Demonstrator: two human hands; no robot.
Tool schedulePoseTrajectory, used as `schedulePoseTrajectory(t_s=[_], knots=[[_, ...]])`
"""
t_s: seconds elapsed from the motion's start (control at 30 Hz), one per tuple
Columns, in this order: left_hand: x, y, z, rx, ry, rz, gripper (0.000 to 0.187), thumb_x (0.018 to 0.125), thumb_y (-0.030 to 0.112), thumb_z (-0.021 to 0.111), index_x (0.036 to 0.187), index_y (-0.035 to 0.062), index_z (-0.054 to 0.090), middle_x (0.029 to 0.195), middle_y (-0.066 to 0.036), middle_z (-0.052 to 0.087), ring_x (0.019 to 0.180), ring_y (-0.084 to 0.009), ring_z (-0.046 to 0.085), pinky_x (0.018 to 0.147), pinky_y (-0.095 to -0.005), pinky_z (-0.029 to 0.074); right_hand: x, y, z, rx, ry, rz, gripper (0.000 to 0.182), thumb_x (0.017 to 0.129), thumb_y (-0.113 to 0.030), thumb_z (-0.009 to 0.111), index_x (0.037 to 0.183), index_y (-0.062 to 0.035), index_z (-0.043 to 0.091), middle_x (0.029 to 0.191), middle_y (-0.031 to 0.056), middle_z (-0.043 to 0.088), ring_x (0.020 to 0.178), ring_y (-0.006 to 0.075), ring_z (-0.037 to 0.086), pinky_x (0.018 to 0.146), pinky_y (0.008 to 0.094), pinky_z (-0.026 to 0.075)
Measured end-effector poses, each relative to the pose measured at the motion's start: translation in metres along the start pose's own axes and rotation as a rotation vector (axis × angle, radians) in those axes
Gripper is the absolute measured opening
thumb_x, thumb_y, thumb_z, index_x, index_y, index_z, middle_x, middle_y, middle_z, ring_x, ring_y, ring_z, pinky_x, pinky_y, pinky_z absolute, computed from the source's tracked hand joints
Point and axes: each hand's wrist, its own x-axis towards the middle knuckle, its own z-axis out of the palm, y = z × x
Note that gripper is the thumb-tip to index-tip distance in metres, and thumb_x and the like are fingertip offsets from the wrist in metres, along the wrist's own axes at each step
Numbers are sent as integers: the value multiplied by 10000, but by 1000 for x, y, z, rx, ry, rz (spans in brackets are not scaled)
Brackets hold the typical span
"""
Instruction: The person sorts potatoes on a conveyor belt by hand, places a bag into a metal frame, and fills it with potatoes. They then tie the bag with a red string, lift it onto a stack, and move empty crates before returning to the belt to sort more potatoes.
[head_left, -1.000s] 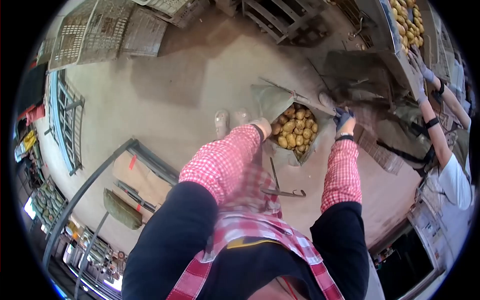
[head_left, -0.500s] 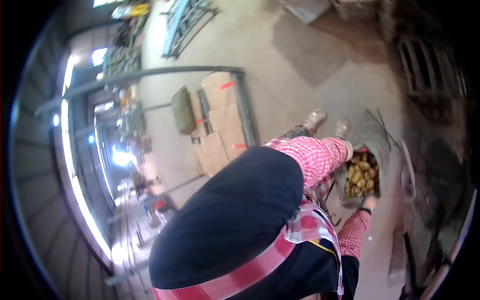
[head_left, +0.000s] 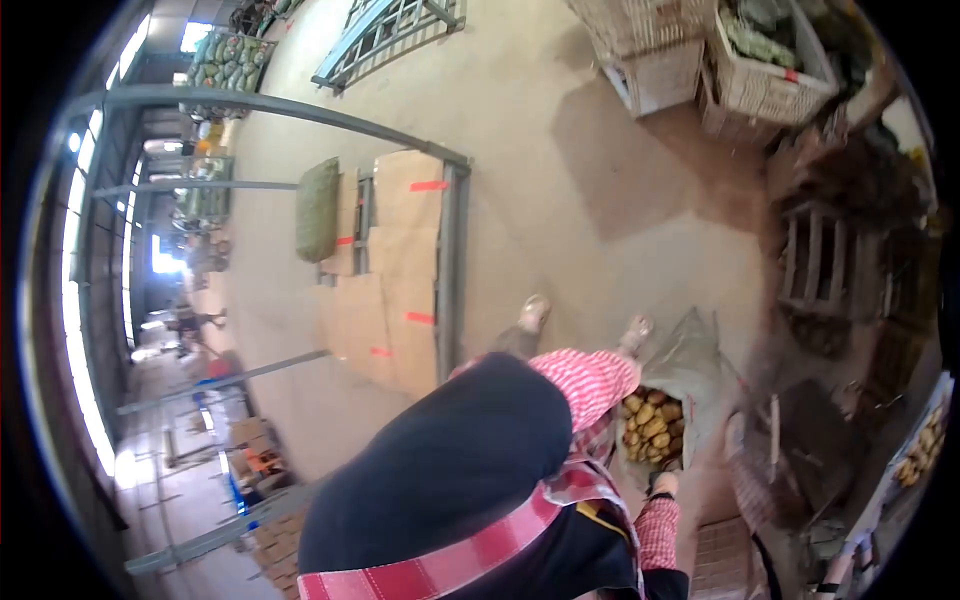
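An upright grey-green woven sack point(head_left: 697, 375) with its mouth wide, full of potatoes point(head_left: 652, 428), stands on the floor by my feet. My left hand point(head_left: 634, 374), below a pink checked sleeve, is at the upper edge of the sack's mouth. It is small in view, but its fingers look closed on the rim. At the lower edge, my right hand point(head_left: 665, 484), with a dark band at the wrist, grips the rim, its fingertips partly hidden. My dark upper sleeve and red checked apron strap fill the lower middle.
A metal-framed rack point(head_left: 455, 260) lined with cardboard holds a full green sack point(head_left: 318, 211). Pale plastic crates point(head_left: 775, 90) are stacked at top right. A wooden pallet point(head_left: 820, 255) lies at the right. A blue metal frame point(head_left: 385, 40) stands at the top.
My view has swung, so the sack and both hands appear lower and further left. The crates show more fully. Both hands remain at the sack's rim.
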Motion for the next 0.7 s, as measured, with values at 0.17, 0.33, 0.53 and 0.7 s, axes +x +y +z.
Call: schedulePoseTrajectory(t_s=[0.17, 0.33, 0.53, 0.7], knots=[[3, -33, -14, -175, 325, -196, 242, 903, 138, 534, 964, 8, 729, 1053, -245, 715, 1018, -365, 697, 864, -485, 550, -30, -49, -37, -265, 78, -160, 307, 829, -285, 652, 956, -27, 758, 1078, 211, 718, 1052, 362, 682, 878, 425, 548], [-54, -137, -80, 165, 299, 181, 257, 875, 174, 539, 869, -4, 724, 985, -254, 719, 823, -427, 716, 796, -498, 556, -126, -137, -113, -355, 174, -281, 318, 831, -279, 696, 998, -12, 738, 1048, 228, 711, 1050, 362, 671, 877, 403, 545], [-284, -263, -179, -599, 217, -49, 296, 848, 194, 570, 1051, 33, 714, 953, -227, 716, 904, -369, 710, 770, -461, 542, -241, -289, -179, -542, 213, -626, 287, 849, -224, 552, 867, 4, 725, 910, 255, 707, 911, 419, 690, 808, 471, 545], [-366, -357, -175, -647, 502, -194, 416, 837, 191, 582, 1243, 150, 663, 967, -207, 724, 893, -364, 707, 801, -474, 537, -267, -443, -209, -493, 292, -751, 328, 847, -280, 577, 929, -6, 736, 957, 285, 694, 948, 437, 677, 859, 489, 531]])
